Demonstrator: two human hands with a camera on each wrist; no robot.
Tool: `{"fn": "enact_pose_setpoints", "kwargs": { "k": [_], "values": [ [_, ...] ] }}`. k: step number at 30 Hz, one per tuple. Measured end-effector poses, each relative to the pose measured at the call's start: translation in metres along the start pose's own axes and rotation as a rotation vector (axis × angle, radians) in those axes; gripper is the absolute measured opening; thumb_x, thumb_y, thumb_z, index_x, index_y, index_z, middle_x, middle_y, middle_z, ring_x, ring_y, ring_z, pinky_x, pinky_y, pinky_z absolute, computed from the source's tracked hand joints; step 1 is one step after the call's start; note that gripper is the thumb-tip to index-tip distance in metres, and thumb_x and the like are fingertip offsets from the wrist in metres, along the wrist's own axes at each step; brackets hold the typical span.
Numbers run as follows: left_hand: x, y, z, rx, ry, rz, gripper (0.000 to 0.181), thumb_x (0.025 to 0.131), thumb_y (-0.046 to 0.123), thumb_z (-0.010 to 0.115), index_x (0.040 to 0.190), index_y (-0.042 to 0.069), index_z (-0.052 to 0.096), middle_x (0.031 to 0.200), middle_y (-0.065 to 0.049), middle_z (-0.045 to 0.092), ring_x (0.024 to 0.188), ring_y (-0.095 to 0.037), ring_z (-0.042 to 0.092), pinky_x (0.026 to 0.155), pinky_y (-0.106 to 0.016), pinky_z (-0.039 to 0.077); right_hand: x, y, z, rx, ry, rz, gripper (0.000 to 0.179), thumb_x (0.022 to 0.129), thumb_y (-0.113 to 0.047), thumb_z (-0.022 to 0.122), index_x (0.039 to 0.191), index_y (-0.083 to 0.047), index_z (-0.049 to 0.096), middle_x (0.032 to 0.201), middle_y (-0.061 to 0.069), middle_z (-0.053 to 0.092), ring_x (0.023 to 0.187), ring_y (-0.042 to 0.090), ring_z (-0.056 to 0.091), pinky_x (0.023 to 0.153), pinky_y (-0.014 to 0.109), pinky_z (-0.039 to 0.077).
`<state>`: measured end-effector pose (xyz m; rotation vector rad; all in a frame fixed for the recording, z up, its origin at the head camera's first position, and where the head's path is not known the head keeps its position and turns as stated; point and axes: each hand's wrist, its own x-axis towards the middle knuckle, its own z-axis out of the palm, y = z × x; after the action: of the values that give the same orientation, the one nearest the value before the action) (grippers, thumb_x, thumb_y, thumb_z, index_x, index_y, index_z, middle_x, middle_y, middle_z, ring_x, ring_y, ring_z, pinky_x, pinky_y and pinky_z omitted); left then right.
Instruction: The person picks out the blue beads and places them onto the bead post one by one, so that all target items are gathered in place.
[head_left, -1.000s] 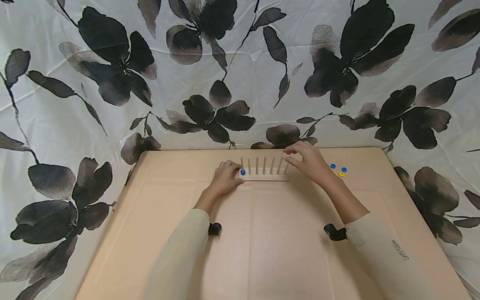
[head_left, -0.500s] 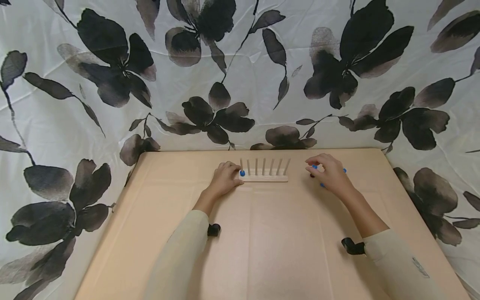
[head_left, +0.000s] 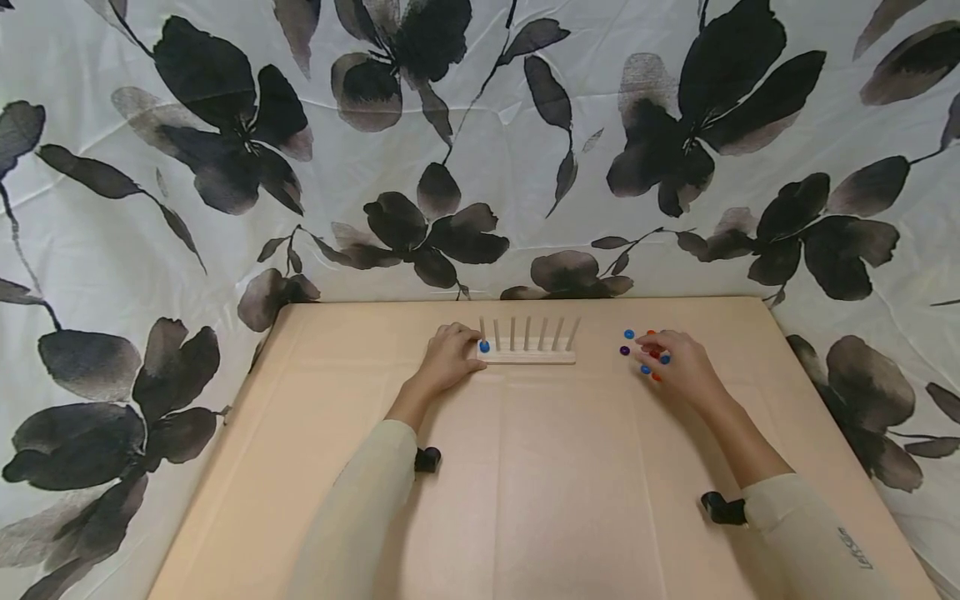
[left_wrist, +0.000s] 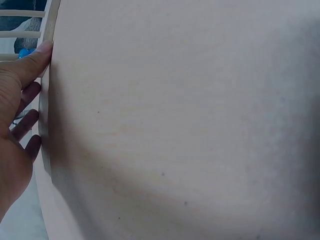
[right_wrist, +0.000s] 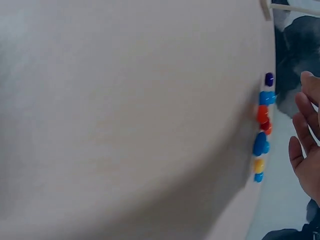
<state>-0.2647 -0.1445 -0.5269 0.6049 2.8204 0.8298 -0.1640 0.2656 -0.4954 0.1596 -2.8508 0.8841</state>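
Note:
A pale wooden peg rack [head_left: 532, 357] with several upright pegs stands near the far edge of the table. On its leftmost peg sits a blue bead [head_left: 484, 347]. My left hand [head_left: 452, 354] holds the rack's left end, thumb along the front of the base [left_wrist: 49, 30]. To the right of the rack, my right hand [head_left: 684, 362] hovers over loose beads, thumb and fingers apart. Around its fingertips lie a purple bead [head_left: 625, 351], a red bead [head_left: 656, 353] and several blue and orange ones. The right wrist view also has a yellow bead [right_wrist: 258, 165].
The light wooden table [head_left: 570, 467] extends toward me between both arms. Behind it hangs a white cloth [head_left: 480, 133] with dark flowers. Black wrist cameras, such as the right one [head_left: 723, 508], stick out from both sleeves.
My right hand has moved from the rack's right end rightward to the loose beads, uncovering some and hiding others. The left hand keeps its hold on the rack.

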Motion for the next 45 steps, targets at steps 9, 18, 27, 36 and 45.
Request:
{"fn": "enact_pose_setpoints", "kwargs": {
  "k": [9,18,27,36,45],
  "values": [
    [-0.006,0.002,-0.002,-0.004,-0.012,0.002,0.056,0.087,0.032,0.084,0.135,0.011,0.066,0.136,-0.010,0.060,0.133,-0.030,0.047,0.114,-0.051,0.036,-0.017,0.014,0.007,-0.049,-0.094,0.077,0.034,0.091,-0.015,0.079,0.120,0.002,0.072,0.113,0.022,0.073,0.108,0.039,0.064,0.099,0.058,0.049],
    [-0.010,0.002,-0.003,0.004,-0.004,0.016,0.056,0.086,0.031,0.085,0.134,0.009,0.067,0.134,-0.011,0.061,0.131,-0.031,0.048,0.112,-0.051,0.038,-0.026,0.018,0.011,-0.079,-0.132,0.072,0.028,0.092,-0.014,0.078,0.115,0.002,0.074,0.106,0.018,0.072,0.098,0.032,0.065,0.091,0.052,0.052],
    [-0.010,0.002,-0.003,0.016,-0.005,0.014,0.055,0.086,0.031,0.085,0.134,0.009,0.067,0.135,-0.011,0.061,0.132,-0.031,0.049,0.113,-0.052,0.038,-0.026,0.018,0.014,-0.106,-0.123,0.052,0.020,0.091,-0.013,0.078,0.106,0.000,0.075,0.096,0.013,0.070,0.089,0.028,0.062,0.084,0.046,0.049],
    [-0.010,0.001,-0.003,0.007,-0.012,0.008,0.056,0.086,0.032,0.085,0.135,0.010,0.067,0.135,-0.010,0.060,0.132,-0.031,0.048,0.113,-0.051,0.038,-0.024,0.016,0.013,-0.113,-0.128,0.056,0.016,0.091,-0.012,0.078,0.103,-0.001,0.075,0.093,0.011,0.069,0.088,0.026,0.059,0.083,0.045,0.047],
    [-0.009,0.002,-0.003,0.005,-0.007,0.005,0.056,0.087,0.032,0.084,0.135,0.010,0.066,0.134,-0.009,0.060,0.132,-0.030,0.048,0.113,-0.051,0.038,-0.022,0.016,0.013,-0.087,-0.129,0.079,0.019,0.092,-0.015,0.078,0.106,-0.002,0.074,0.099,0.014,0.070,0.092,0.029,0.061,0.087,0.049,0.053]
  ]
}}
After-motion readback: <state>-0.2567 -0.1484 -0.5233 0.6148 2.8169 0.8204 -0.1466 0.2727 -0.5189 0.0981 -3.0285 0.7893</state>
